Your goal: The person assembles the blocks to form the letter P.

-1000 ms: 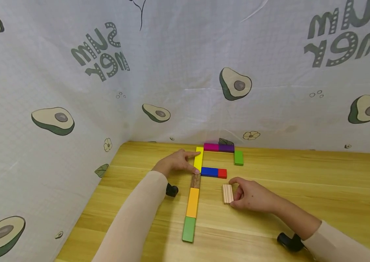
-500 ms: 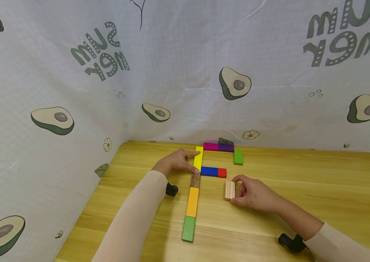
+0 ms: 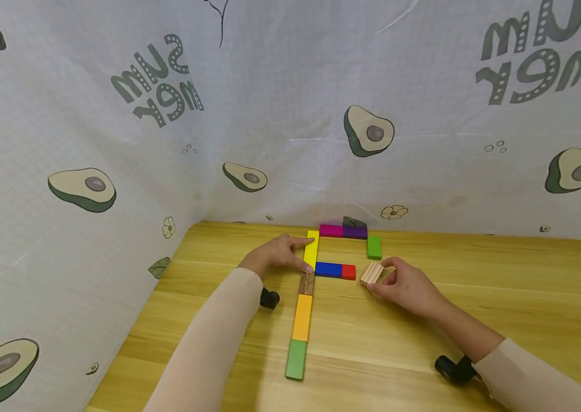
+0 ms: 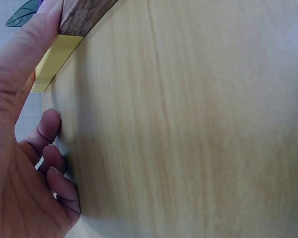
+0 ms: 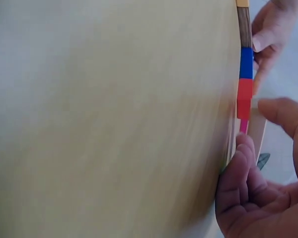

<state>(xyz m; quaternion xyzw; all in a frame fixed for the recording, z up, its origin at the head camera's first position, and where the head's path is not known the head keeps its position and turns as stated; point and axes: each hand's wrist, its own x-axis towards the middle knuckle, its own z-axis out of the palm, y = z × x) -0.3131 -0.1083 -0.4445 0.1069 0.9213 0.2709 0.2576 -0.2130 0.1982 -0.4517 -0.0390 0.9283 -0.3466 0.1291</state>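
Observation:
Between thumb and fingertips, my right hand point(image 3: 406, 289) pinches a plain wooden block point(image 3: 371, 274) with a striped grain. It slants just right of a red block point(image 3: 349, 272) and below a green block point(image 3: 374, 248) in the head view. My left hand point(image 3: 280, 253) touches a yellow block point(image 3: 311, 249) with a straight index finger. Its thumb lies where the yellow block meets a dark brown block point(image 3: 306, 283); the other fingers curl loosely in the left wrist view. A blue block point(image 3: 329, 269) joins the red one to this column.
Magenta point(image 3: 331, 230) and purple point(image 3: 355, 232) blocks form a row at the back. Orange point(image 3: 302, 317) and dull green point(image 3: 296, 359) blocks extend the column toward me. A printed cloth point(image 3: 290, 114) hangs behind the wooden table point(image 3: 373, 366).
My right hand has carried the wooden block away from me and slightly right, up to the red block's end, and the block has turned from upright to slanted. The left hand stays put.

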